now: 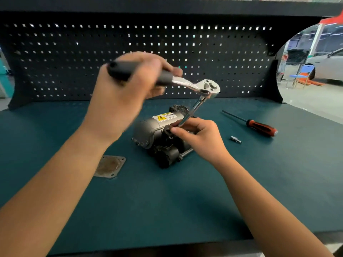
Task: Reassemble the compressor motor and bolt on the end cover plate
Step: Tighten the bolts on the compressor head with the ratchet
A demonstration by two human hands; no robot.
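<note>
Above the compressor motor (148,130) the left hand (120,93) grips the ratchet (204,88), whose extension (191,112) slants down to the motor's top, pinched there by the right hand (200,138).

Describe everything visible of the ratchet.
The ratchet has a shiny chrome head and neck and a black handle, which is blurred. It is held above the compressor, with the handle pointing left and the head to the right. The left hand grips the handle. A chrome extension slants down from the head to the compressor's top, where the right hand pinches its lower end. The fingers hide what the tip sits on.
</note>
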